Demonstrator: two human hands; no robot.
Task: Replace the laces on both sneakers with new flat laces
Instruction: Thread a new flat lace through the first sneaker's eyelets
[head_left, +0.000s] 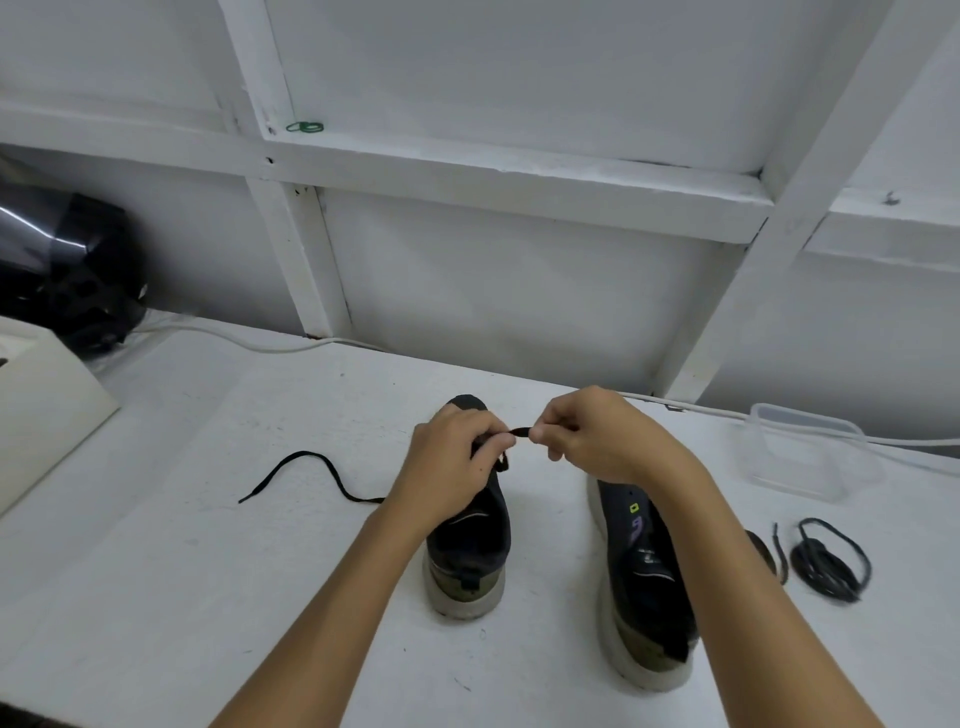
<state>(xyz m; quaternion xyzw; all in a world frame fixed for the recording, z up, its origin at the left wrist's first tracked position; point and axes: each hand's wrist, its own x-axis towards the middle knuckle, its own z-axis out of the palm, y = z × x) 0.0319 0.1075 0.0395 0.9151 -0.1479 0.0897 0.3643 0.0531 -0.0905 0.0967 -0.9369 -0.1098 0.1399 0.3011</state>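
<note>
While both hands work above the left sneaker (470, 540), the white bench (208, 597) carries everything else, placed here relative to that shoe. Right of it stands the right sneaker (644, 587), apart from it, toe pointing away; both look light, soft in the upper and stiff in the sole, so each is best steadied by the sole or heel. Beyond the right sneaker sits a clear plastic tub (810, 457), and nearer lies a coiled bundle of black laces (828, 564). Left of the left sneaker trails the flat lace (311, 470), limp and thin, its far end loose on the bench. Over the shoe's tongue, the left hand (452, 467) pinches the lace near an eyelet while the right hand (587, 436) pinches its tip (521, 431); the stiff tip seems the surest hold for threading.
</note>
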